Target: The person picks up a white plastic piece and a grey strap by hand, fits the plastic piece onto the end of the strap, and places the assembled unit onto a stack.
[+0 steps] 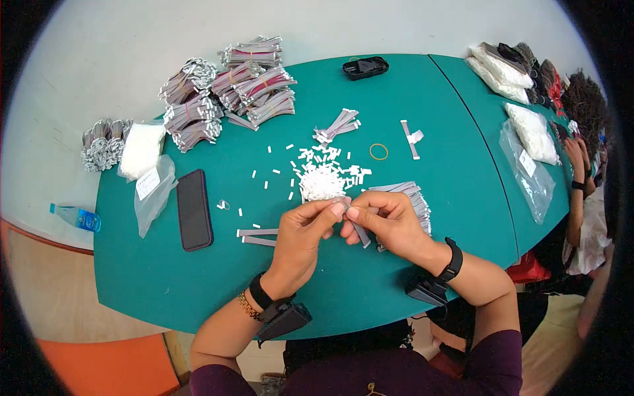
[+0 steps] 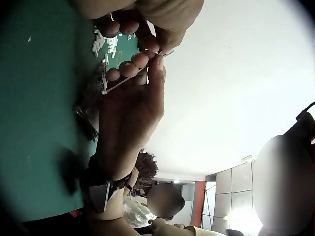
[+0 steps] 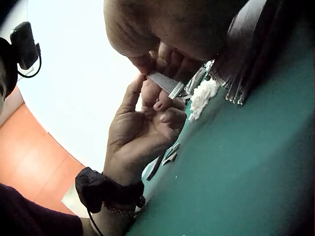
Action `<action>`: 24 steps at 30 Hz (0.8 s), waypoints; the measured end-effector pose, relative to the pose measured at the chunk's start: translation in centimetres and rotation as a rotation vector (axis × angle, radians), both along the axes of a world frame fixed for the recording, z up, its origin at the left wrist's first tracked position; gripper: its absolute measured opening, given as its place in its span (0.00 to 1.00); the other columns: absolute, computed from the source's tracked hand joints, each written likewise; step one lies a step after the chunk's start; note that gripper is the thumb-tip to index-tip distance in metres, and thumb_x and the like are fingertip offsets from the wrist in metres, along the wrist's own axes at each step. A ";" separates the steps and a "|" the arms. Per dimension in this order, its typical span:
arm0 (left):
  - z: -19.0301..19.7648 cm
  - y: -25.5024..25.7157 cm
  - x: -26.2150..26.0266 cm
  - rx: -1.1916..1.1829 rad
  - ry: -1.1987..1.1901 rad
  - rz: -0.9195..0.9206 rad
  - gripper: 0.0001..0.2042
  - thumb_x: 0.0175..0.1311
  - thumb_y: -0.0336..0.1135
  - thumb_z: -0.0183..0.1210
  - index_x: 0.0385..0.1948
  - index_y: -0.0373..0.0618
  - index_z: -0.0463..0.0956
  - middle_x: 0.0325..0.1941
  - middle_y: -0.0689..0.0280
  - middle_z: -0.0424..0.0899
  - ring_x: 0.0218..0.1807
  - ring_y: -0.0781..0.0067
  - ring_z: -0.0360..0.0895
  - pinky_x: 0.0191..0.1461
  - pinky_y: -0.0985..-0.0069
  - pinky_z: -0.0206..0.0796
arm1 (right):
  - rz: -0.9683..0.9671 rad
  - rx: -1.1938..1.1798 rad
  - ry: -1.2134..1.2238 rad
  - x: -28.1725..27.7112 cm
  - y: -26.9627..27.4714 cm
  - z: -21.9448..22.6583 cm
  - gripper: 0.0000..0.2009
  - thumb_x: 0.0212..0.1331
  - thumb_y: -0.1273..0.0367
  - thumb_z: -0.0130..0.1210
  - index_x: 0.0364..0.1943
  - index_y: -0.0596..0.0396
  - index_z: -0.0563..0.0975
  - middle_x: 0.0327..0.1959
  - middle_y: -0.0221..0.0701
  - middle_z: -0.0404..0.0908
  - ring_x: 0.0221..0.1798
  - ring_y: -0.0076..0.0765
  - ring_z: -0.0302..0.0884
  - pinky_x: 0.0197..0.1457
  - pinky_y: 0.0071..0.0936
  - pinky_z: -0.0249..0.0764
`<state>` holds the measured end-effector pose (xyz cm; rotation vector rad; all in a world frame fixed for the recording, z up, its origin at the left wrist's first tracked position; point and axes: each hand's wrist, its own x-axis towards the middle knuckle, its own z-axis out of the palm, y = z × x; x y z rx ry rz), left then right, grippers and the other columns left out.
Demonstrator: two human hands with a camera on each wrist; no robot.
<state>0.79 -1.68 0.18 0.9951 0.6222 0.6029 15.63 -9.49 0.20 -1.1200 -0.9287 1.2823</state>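
Note:
Both hands meet over the table in front of a heap of small white plastic pieces [image 1: 322, 183]. A short grey ribbon cable [image 1: 360, 234] is pinched between thumb and fingers of the right hand [image 1: 401, 224]. At the cable's upper end, the left hand [image 1: 300, 241] pinches with thumb and index finger, its tips against the right hand's. A white connector [image 3: 176, 90] on the cable's other end shows in the right wrist view. In the left wrist view the ribbon cable [image 2: 122, 84] appears edge-on across the right palm; its pinched end is hidden by fingertips.
Grey cables [image 1: 413, 201] lie stacked beside the right hand, two loose cables [image 1: 257, 231] left of the left hand. Bundled cables [image 1: 257, 86], a phone [image 1: 195, 210], a bag of white pieces [image 1: 142, 150] and a rubber band [image 1: 378, 152] are around. Another person's hands [image 1: 576, 158] are at right.

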 end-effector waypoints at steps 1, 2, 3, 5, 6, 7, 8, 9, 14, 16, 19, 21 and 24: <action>0.0 -0.1 0.0 -0.022 -0.013 0.003 0.11 0.59 0.36 0.58 0.38 0.38 0.79 0.30 0.72 0.78 0.28 0.87 0.62 0.31 0.86 0.53 | -0.001 0.001 0.000 0.0 0.0 0.0 0.08 0.62 0.69 0.49 0.32 0.60 0.76 0.26 0.30 0.79 0.28 0.21 0.77 0.32 0.18 0.76; -0.1 -0.2 0.0 -0.044 -0.025 0.007 0.11 0.59 0.36 0.58 0.38 0.38 0.79 0.30 0.72 0.78 0.28 0.87 0.62 0.31 0.86 0.53 | -0.003 0.013 0.002 0.0 0.0 -0.1 0.08 0.62 0.69 0.49 0.32 0.60 0.76 0.26 0.30 0.79 0.28 0.21 0.77 0.32 0.18 0.76; -0.1 -0.2 -0.1 -0.048 -0.034 0.005 0.11 0.59 0.35 0.58 0.38 0.38 0.79 0.31 0.71 0.78 0.28 0.87 0.63 0.32 0.86 0.55 | -0.004 0.027 0.004 0.0 0.0 -0.2 0.08 0.62 0.69 0.49 0.32 0.60 0.76 0.26 0.30 0.79 0.28 0.21 0.77 0.32 0.18 0.76; -0.3 -0.1 -0.1 -0.056 -0.051 0.001 0.11 0.59 0.34 0.58 0.38 0.37 0.79 0.31 0.70 0.79 0.30 0.86 0.66 0.33 0.86 0.58 | -0.001 0.024 0.000 -0.1 0.0 -0.1 0.08 0.62 0.69 0.49 0.32 0.60 0.76 0.26 0.30 0.79 0.28 0.21 0.77 0.32 0.18 0.76; -0.2 -0.1 -0.1 -0.014 -0.038 0.008 0.10 0.59 0.33 0.58 0.38 0.37 0.79 0.32 0.69 0.79 0.31 0.86 0.68 0.35 0.85 0.60 | 0.004 0.008 -0.007 0.0 0.0 0.1 0.08 0.62 0.69 0.49 0.32 0.60 0.75 0.26 0.30 0.79 0.28 0.21 0.77 0.32 0.18 0.75; -0.2 -0.1 0.0 0.028 -0.026 0.016 0.10 0.59 0.32 0.58 0.38 0.36 0.79 0.33 0.68 0.80 0.33 0.85 0.70 0.37 0.85 0.63 | 0.010 -0.007 -0.013 0.0 0.0 0.3 0.08 0.62 0.69 0.49 0.32 0.60 0.75 0.26 0.30 0.79 0.28 0.20 0.77 0.32 0.18 0.75; -0.1 -0.1 0.0 0.070 -0.013 0.024 0.09 0.59 0.31 0.57 0.38 0.36 0.79 0.33 0.67 0.80 0.34 0.84 0.72 0.38 0.84 0.65 | 0.016 -0.007 -0.021 0.0 0.0 0.3 0.08 0.62 0.69 0.49 0.32 0.60 0.75 0.26 0.30 0.79 0.28 0.20 0.76 0.32 0.18 0.75; -0.1 -0.1 0.0 0.121 -0.002 0.029 0.09 0.59 0.30 0.57 0.38 0.36 0.78 0.34 0.66 0.80 0.35 0.83 0.73 0.40 0.84 0.66 | 0.023 -0.007 -0.028 -0.1 0.0 0.4 0.08 0.62 0.69 0.49 0.32 0.60 0.75 0.26 0.29 0.79 0.28 0.20 0.76 0.32 0.18 0.75; -0.1 0.0 0.0 0.276 0.011 0.040 0.08 0.58 0.27 0.58 0.39 0.36 0.79 0.35 0.64 0.81 0.35 0.81 0.75 0.41 0.84 0.67 | 0.037 0.003 -0.076 -0.1 -0.1 0.4 0.08 0.62 0.69 0.49 0.32 0.59 0.75 0.26 0.28 0.79 0.28 0.18 0.76 0.32 0.17 0.74; -0.1 0.0 -0.1 0.262 -0.004 0.041 0.08 0.58 0.27 0.58 0.38 0.36 0.79 0.36 0.64 0.81 0.36 0.81 0.75 0.41 0.84 0.67 | 0.038 -0.003 -0.086 -0.1 -0.1 0.4 0.08 0.62 0.69 0.49 0.31 0.59 0.75 0.26 0.28 0.79 0.28 0.18 0.75 0.32 0.16 0.73; -0.2 0.1 0.0 0.236 -0.013 0.049 0.08 0.58 0.27 0.58 0.38 0.37 0.79 0.36 0.64 0.81 0.37 0.81 0.75 0.42 0.84 0.67 | 0.052 0.004 -0.086 0.0 -0.1 0.4 0.08 0.62 0.69 0.49 0.31 0.59 0.75 0.25 0.28 0.79 0.27 0.18 0.75 0.31 0.16 0.73; -0.2 0.1 -0.1 0.216 -0.013 0.049 0.08 0.57 0.27 0.58 0.37 0.37 0.79 0.36 0.64 0.81 0.38 0.81 0.75 0.43 0.83 0.67 | 0.065 0.002 -0.088 0.1 -0.1 0.4 0.08 0.62 0.69 0.49 0.31 0.59 0.75 0.25 0.27 0.79 0.27 0.18 0.75 0.31 0.16 0.73; -0.2 0.3 -0.2 0.185 -0.019 0.035 0.07 0.57 0.27 0.58 0.36 0.37 0.79 0.37 0.63 0.81 0.38 0.80 0.75 0.45 0.83 0.67 | 0.077 -0.007 -0.106 0.3 0.0 0.5 0.08 0.62 0.69 0.50 0.31 0.58 0.76 0.25 0.27 0.79 0.27 0.17 0.75 0.31 0.15 0.72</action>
